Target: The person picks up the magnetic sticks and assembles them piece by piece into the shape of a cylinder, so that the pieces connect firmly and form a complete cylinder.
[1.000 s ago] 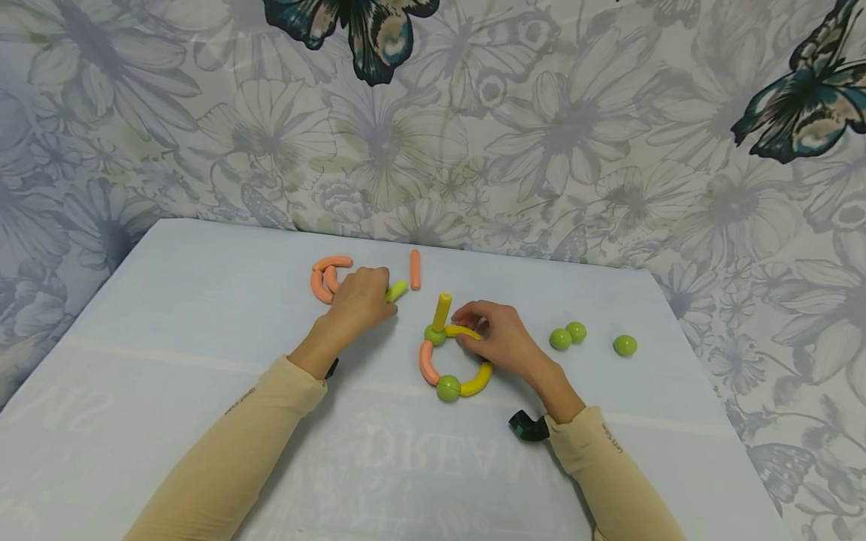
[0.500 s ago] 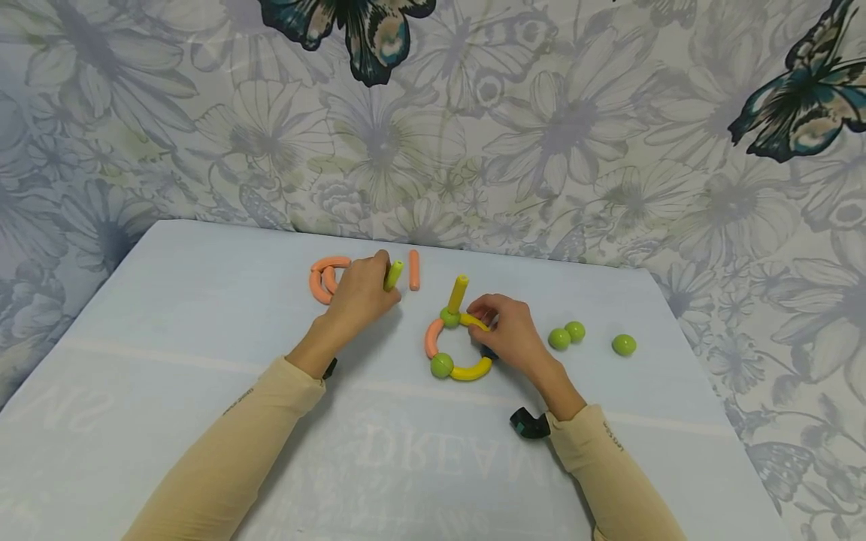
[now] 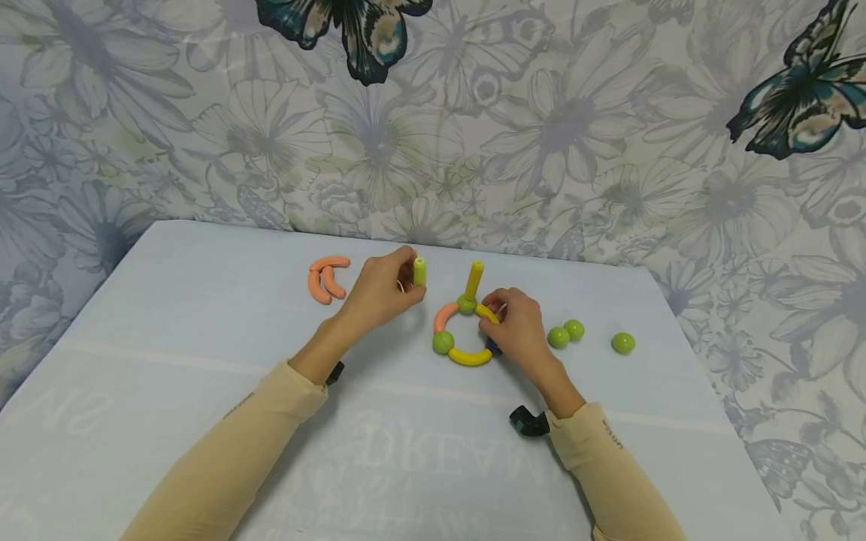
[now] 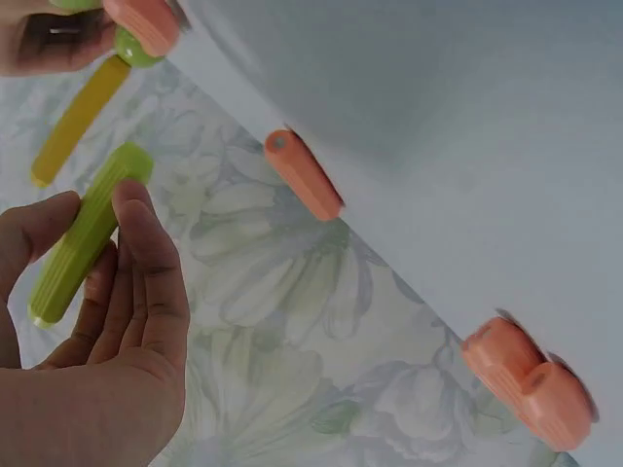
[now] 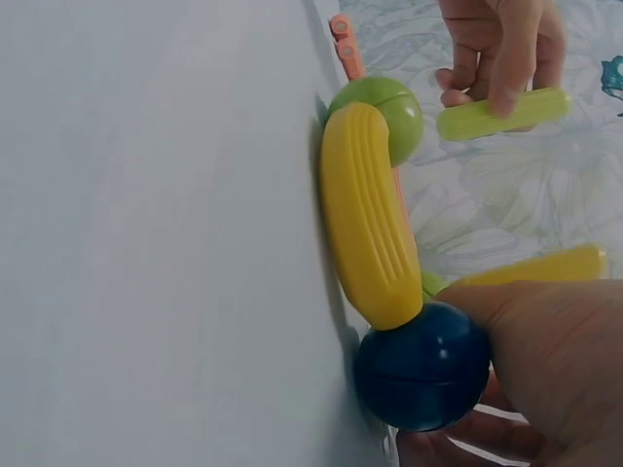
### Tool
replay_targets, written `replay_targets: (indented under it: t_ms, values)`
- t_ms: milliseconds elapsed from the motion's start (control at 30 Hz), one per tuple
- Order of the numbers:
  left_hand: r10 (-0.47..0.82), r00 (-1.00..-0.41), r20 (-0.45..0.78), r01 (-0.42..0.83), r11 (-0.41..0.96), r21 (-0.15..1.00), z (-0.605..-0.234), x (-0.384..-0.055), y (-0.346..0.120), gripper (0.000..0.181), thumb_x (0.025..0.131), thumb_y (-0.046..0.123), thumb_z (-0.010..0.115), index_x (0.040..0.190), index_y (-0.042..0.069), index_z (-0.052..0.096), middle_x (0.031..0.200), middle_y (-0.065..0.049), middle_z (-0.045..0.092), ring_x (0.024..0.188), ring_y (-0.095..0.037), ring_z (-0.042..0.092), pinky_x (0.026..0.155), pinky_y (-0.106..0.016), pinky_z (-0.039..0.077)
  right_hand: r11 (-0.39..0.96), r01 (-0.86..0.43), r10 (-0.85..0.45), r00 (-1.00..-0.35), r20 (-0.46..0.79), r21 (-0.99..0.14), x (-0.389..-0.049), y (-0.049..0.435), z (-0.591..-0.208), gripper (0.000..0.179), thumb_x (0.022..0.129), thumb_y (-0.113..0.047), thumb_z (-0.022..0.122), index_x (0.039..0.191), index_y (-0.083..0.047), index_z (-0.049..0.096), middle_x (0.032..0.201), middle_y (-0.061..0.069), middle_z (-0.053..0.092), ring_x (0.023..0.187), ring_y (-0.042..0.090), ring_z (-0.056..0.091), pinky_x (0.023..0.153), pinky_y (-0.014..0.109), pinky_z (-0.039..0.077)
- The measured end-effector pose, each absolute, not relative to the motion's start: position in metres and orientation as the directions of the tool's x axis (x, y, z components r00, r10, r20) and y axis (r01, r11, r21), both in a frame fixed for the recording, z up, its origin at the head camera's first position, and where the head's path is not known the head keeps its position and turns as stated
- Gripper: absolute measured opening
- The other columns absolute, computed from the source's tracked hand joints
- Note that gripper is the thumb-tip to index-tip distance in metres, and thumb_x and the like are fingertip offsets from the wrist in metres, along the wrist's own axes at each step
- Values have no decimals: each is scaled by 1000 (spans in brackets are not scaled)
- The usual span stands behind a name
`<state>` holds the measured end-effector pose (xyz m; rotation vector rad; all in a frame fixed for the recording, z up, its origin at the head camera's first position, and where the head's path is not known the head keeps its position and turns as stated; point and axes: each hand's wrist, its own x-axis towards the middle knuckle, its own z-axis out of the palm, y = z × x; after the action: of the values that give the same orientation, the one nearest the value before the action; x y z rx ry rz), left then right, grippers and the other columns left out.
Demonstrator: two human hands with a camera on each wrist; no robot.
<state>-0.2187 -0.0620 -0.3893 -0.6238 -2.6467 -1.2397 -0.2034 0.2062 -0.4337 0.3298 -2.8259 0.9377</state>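
Note:
My left hand (image 3: 382, 289) pinches a lime-green ribbed rod (image 3: 420, 272) between thumb and fingers, upright above the table. A ring of curved rods and balls lies to its right: an orange curved rod (image 3: 443, 316), a green ball (image 3: 443, 343), a yellow curved rod (image 3: 470, 358) and a dark blue ball (image 5: 421, 368). From the ring's far green ball (image 3: 467, 304) a straight yellow rod (image 3: 475, 280) stands up, leaning slightly right. My right hand (image 3: 517, 323) grips the ring's right side, at the second yellow curved rod (image 3: 487, 312), its palm partly covering the blue ball.
Several orange curved rods (image 3: 329, 261) lie at the left back of the white table (image 3: 203, 300). A straight orange rod (image 4: 304, 175) lies behind my left hand. Loose green balls (image 3: 558, 337) sit to the right. A flower-patterned backdrop (image 3: 433, 150) rises at the back edge.
My left hand has lifted the lime-green rod, turned it upright and carried it right. My right hand has moved the ring away from me and turned it clockwise, carrying the yellow upright rod right.

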Motion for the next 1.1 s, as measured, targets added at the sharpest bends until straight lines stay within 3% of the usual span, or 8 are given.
replay_targets:
  t_ms: [367,533,733,1100]
  values:
    - [410,-867,284,477,515,712,-382,-208,-48,23,90,8,80,106,8,64,90,-5,74,78,-16,68,72,-31,58,797,-231,-140,-969,201,-557,-202,208,-434,23,84,-9,80,106,-5,75,93,11,65,77,23,58,69,33,47]
    - [547,-794,267,546,446,709,-383,-207,-47,20,91,10,79,101,11,62,87,-1,72,77,-13,67,71,-29,58,801,-224,-143,-972,185,-555,-203,209,-434,23,84,-11,79,105,-5,76,92,10,65,77,24,58,70,34,46]
    - [679,-719,149,559,437,705,-395,-209,-42,19,90,6,80,98,10,63,86,-1,71,80,-18,69,73,-26,57,805,-220,-152,-974,166,-550,-204,209,-433,22,85,-12,78,106,-5,76,93,10,65,78,23,58,70,33,47]
    - [659,-743,122,550,495,673,-404,-205,-34,19,93,11,81,96,7,63,82,-2,61,72,-12,53,66,-24,46,804,-223,-181,-975,131,-551,-206,210,-431,22,87,-10,78,109,-5,75,95,10,69,79,22,60,71,32,49]
